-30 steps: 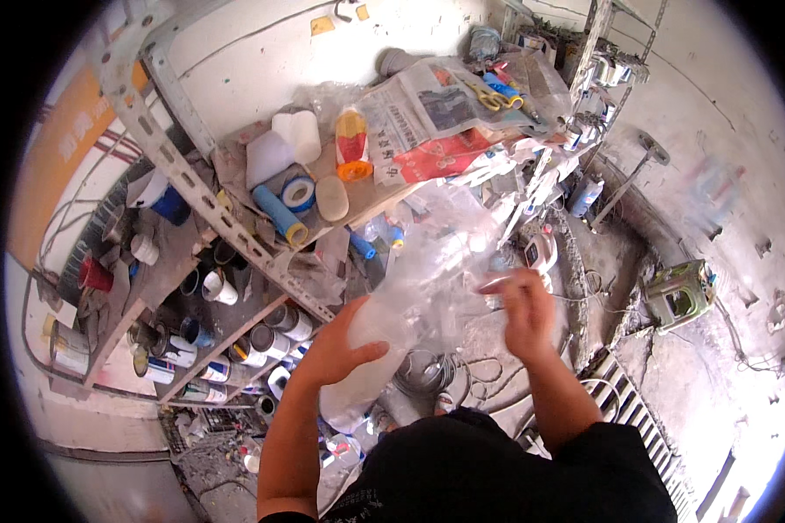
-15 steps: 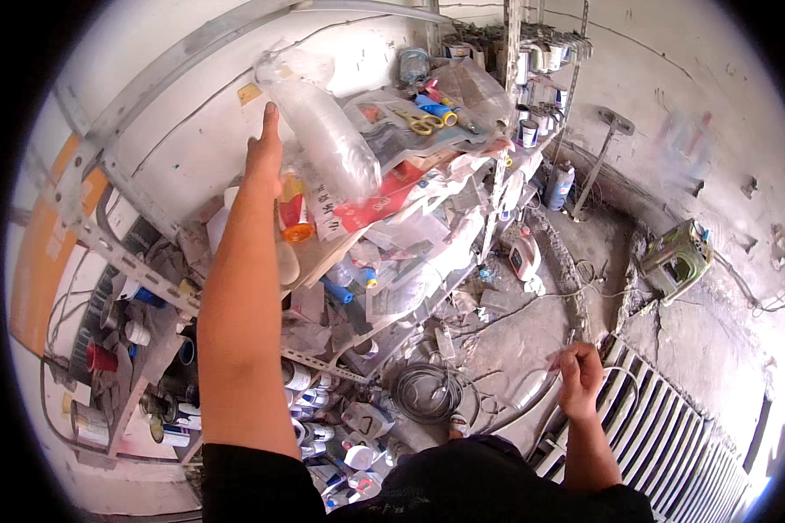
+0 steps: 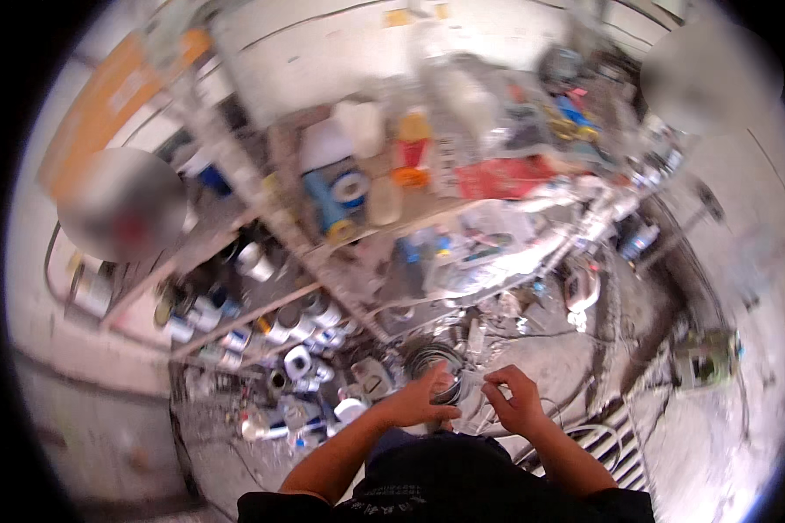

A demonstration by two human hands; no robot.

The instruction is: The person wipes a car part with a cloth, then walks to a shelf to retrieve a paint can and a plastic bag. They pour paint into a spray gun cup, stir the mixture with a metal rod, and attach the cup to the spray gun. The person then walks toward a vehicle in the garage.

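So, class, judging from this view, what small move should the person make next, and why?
Perhaps bring the left hand toward what looks like clear plastic beside the right hand: the left hand seems open and empty, and the two hands are close together.

Wearing a black short-sleeved shirt (image 3: 453, 471), marked in front with small pale lettering (image 3: 399, 502); bare in forearms (image 3: 344, 449) and hands (image 3: 516, 403).

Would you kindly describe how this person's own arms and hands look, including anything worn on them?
The person wears a black short-sleeved T-shirt with small pale printing. Its plain black sleeves leave both forearms bare. The left hand and right hand are ungloved, and no watch or bracelet can be made out.
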